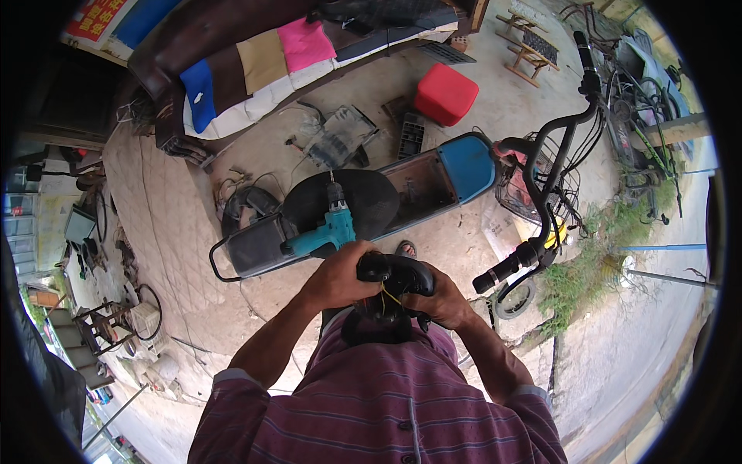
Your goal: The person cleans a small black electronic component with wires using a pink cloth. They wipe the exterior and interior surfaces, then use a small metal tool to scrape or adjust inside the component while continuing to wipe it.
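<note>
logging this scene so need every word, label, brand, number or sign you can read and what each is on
Red sign, top left: large yellow characters, not copied here.
Teal drill: any marking too small to read.
Black part between the left hand and right hand: no legible lettering.

A plum shirt [348,421] was worn at six o'clock, thin pale stripes [332,443] crossed it, dark buttons [404,424] dotted its front, short sleeves [229,414] ended in grey cuffs [235,374] near seven and five o'clock
</note>
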The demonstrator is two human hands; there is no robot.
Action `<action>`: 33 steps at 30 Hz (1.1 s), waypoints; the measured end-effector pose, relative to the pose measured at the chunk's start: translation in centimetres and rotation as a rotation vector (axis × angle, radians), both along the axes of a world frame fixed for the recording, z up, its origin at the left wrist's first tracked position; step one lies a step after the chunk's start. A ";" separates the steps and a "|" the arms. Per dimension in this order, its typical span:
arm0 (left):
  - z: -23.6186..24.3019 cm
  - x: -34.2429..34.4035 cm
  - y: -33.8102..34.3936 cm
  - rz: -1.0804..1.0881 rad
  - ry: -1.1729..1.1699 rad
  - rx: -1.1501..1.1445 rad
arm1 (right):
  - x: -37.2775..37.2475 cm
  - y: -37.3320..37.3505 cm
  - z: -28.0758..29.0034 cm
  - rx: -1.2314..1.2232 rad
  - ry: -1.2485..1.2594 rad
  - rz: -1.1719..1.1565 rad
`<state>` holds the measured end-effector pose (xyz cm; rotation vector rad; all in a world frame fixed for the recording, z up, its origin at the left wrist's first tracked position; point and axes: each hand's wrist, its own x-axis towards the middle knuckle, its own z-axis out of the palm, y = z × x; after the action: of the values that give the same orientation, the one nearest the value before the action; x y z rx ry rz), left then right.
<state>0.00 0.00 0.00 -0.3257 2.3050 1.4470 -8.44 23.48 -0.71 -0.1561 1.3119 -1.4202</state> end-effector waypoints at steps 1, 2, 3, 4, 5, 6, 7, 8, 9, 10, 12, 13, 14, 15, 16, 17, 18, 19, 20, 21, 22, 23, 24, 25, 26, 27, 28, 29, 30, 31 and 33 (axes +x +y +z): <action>-0.4 0.4 -0.4 0.023 0.060 0.056 | 0.2 0.0 -0.1 -0.001 -0.010 -0.022; -0.5 0.6 -0.8 0.046 0.120 0.112 | 0.4 0.0 -0.2 -0.002 -0.019 -0.045; -0.3 0.5 -1.2 0.136 0.035 0.273 | 0.4 0.0 -0.4 -0.044 -0.080 -0.101; 0.2 0.3 -1.4 0.225 -0.052 0.434 | 0.4 0.0 -0.7 -0.087 -0.140 -0.156; 0.4 0.1 -1.5 0.313 -0.140 0.594 | 0.4 0.0 -0.8 -0.129 -0.200 -0.212; 0.5 0.3 -1.6 0.363 -0.108 0.672 | 0.5 -0.2 -0.6 -0.132 -0.220 -0.231; 0.4 0.4 -1.6 0.379 -0.086 0.656 | 0.6 -0.4 -0.3 -0.134 -0.239 -0.249; 0.1 0.5 -1.6 0.394 -0.064 0.640 | 0.7 -0.5 0.0 -0.137 -0.259 -0.268; -0.1 0.6 -1.6 0.412 -0.039 0.624 | 0.6 -0.6 0.3 -0.102 -0.198 -0.232; -0.4 0.6 -1.7 0.387 0.023 0.548 | 0.4 -0.8 0.7 -0.067 -0.137 -0.195; -0.9 0.2 -1.7 0.337 0.146 0.393 | 0.3 -1.0 0.9 -0.017 -0.035 -0.136; -0.8 -0.1 -1.7 0.284 0.225 0.270 | 0.2 -1.0 0.8 -0.003 0.006 -0.115; -0.3 -0.5 -1.7 0.230 0.302 0.146 | 0.1 -1.0 0.8 0.012 0.048 -0.093; 0.1 -0.8 -1.9 0.175 0.376 0.021 | 0.0 -0.9 0.9 0.031 0.119 -0.064; 0.4 -1.0 -2.2 0.141 0.357 0.011 | -0.1 -0.9 1.1 0.050 0.191 -0.035; 0.7 -1.3 -2.5 0.108 0.337 0.001 | -0.1 -0.9 1.2 0.068 0.262 -0.006; 0.8 -1.4 -2.7 0.072 0.318 -0.007 | -0.1 -0.9 1.2 0.071 0.236 -0.012; 0.8 -1.4 -2.7 0.057 0.295 0.023 | 0.0 -0.9 1.1 0.075 0.210 -0.019; 0.8 -1.4 -2.7 0.041 0.272 0.052 | 0.2 -0.8 1.1 0.078 0.184 -0.026; 0.7 -1.4 -2.7 0.024 0.248 0.083 | 0.3 -0.9 0.9 0.066 0.158 -0.046; 0.7 -1.3 -2.7 -0.006 0.253 0.100 | 0.6 -0.9 0.7 0.053 0.132 -0.067; 0.8 -1.1 -2.8 -0.036 0.257 0.116 | 0.7 -0.9 0.5 0.040 0.106 -0.088; 0.9 -0.9 -2.7 -0.068 0.261 0.134 | 0.9 -0.9 0.1 0.037 0.068 -0.110; 0.9 -0.7 -2.5 -0.061 0.256 0.139 | 1.2 -0.8 -0.4 0.032 0.029 -0.132; 1.0 -0.4 -2.3 -0.055 0.252 0.143 | 1.3 -0.7 -0.6 0.028 -0.009 -0.154; 1.0 -0.2 -2.0 -0.049 0.247 0.146 | 1.4 -0.6 -0.6 0.006 -0.052 -0.177; 0.9 -0.1 -1.8 -0.039 0.306 0.110 | 1.6 -0.6 -0.5 -0.017 -0.094 -0.200; 0.7 0.1 -1.7 -0.023 0.307 0.109 | 1.8 -0.6 -0.5 -0.039 -0.136 -0.225; 0.3 -0.1 -1.4 -0.013 0.313 0.117 | 1.8 -0.5 -0.3 -0.058 -0.148 -0.233; 0.1 -0.1 -1.2 -0.005 0.319 0.126 | 1.9 -0.6 0.0 -0.076 -0.159 -0.242; 0.0 0.6 -1.2 0.049 0.242 0.160 | 2.5 -0.4 -1.1 -0.088 -0.171 -0.254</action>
<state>0.61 -1.23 0.02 -0.1697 2.3591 1.7688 -5.91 23.13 -1.78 0.0757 1.1582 -1.6689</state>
